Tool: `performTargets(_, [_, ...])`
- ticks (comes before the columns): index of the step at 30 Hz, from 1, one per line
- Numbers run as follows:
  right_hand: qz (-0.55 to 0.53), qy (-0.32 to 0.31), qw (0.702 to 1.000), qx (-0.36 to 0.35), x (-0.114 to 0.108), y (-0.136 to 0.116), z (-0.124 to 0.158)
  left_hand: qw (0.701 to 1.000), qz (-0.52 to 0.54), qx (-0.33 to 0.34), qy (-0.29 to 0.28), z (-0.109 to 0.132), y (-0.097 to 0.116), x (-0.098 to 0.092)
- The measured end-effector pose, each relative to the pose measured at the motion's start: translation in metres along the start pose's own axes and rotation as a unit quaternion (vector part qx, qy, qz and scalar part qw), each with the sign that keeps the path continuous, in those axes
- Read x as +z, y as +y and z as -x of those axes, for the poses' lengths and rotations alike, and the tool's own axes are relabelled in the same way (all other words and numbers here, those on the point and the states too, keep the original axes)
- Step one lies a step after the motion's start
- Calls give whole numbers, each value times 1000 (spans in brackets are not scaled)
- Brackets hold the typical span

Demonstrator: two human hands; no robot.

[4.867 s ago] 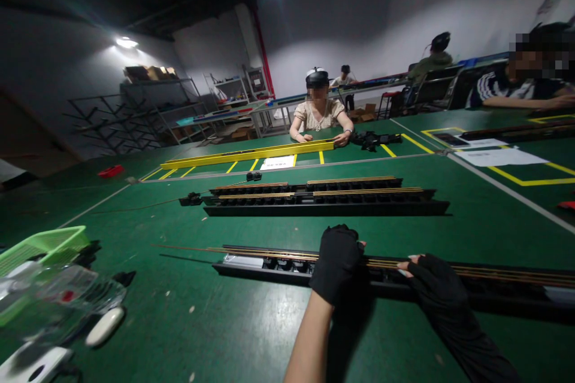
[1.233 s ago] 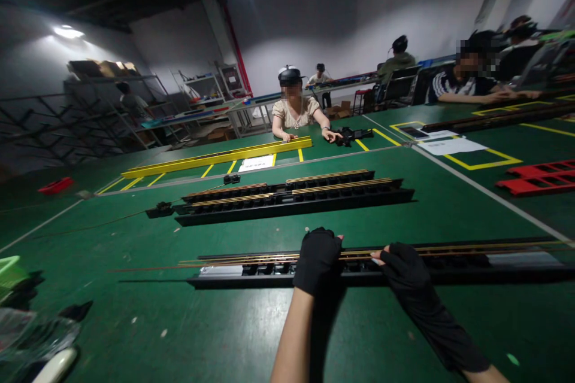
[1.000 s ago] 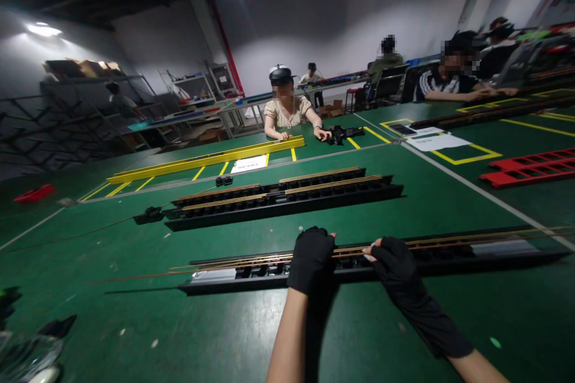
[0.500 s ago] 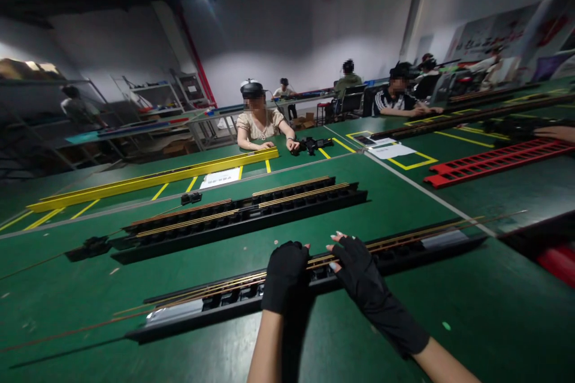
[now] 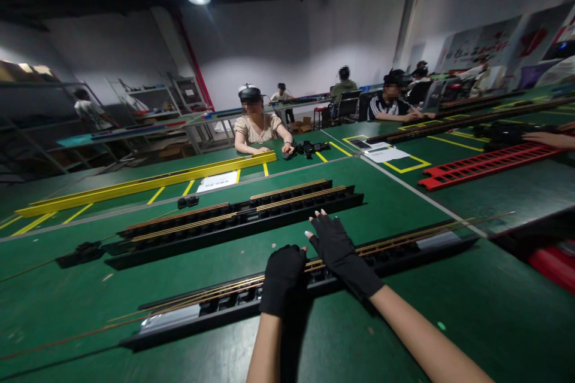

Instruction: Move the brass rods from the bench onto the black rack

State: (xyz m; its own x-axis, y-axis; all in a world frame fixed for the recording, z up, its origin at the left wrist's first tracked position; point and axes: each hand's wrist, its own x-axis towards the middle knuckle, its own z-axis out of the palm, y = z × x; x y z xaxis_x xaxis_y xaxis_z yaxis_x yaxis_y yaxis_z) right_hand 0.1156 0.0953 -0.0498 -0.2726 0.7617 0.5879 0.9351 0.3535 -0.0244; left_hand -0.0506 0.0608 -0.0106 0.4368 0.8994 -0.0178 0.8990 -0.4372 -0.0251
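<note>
A long black slotted rail point(image 5: 236, 306) lies slanting across the green table in front of me. Thin copper- and gold-coloured rods point(image 5: 215, 294) run along it and stick out past both ends. My left hand point(image 5: 283, 278), in a black fingerless glove, is closed over the rods near the middle of the rail; its fingers are mostly hidden. Just to its right, my gloved right hand point(image 5: 335, 245) reaches across the rail with fingers stretched out above the table beyond it. Greyish plastic-like pieces point(image 5: 171, 316) lie near the rail's ends.
Behind lies a second black rail point(image 5: 233, 224) with rods. Farther back are a yellow beam point(image 5: 148, 182), a red ladder-like frame point(image 5: 485, 164) and paper sheets point(image 5: 218, 181). A person point(image 5: 258, 125) sits across the table, with other people beyond.
My right hand has moved forward and left, its fingers now stretching past the rail's far side. My left hand stays on the rods. The view has shifted slightly.
</note>
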Motion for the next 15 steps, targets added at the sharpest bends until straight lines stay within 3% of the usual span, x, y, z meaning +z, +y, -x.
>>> performTargets(7, [-7,-92,996,-22,7,4,11,1000,9,-10,10,-5,-3,9])
performTargets(15, [31,-36,999,15,-4,32,2,1000,8,-5,22,-1,-1,7])
